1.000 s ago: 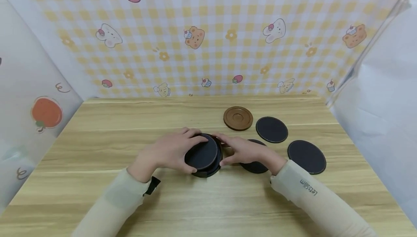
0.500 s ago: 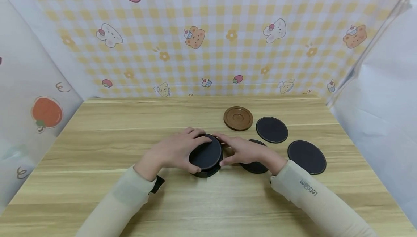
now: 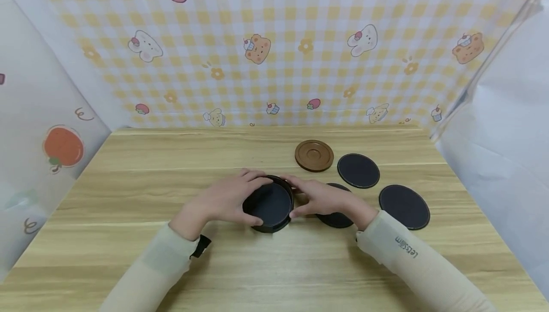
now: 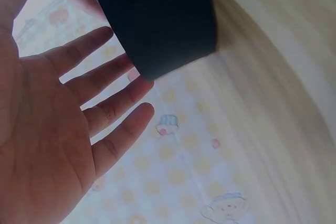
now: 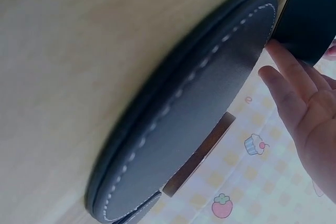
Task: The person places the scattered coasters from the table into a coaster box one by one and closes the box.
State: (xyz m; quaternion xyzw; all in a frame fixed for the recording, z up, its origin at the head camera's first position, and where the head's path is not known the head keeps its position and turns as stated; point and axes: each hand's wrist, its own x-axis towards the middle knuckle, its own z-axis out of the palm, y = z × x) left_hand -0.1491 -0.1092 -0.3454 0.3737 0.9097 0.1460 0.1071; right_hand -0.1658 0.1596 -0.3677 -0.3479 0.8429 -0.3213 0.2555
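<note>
A round black coaster holder stands on the table, its dark outer wall also in the left wrist view. Down inside its rim lies a black coaster. My left hand is at the holder's left side, thumb at the front and fingers at the back, all spread and fairly straight. From the right, my right hand holds the holder's side between thumb and fingertips. Under the right wrist lies another black coaster, partly hidden; its pale edge stitching shows large in the right wrist view.
Two more black coasters, one farther back and one at the right, lie flat on the wood-grain table. A brown wooden coaster lies behind the holder, to its right. A yellow-checked cloth hangs along the back.
The coaster under my left hand has shifted right and sunk into the holder. My left hand moved right with it, then back left, letting go. My right hand has stayed put.
</note>
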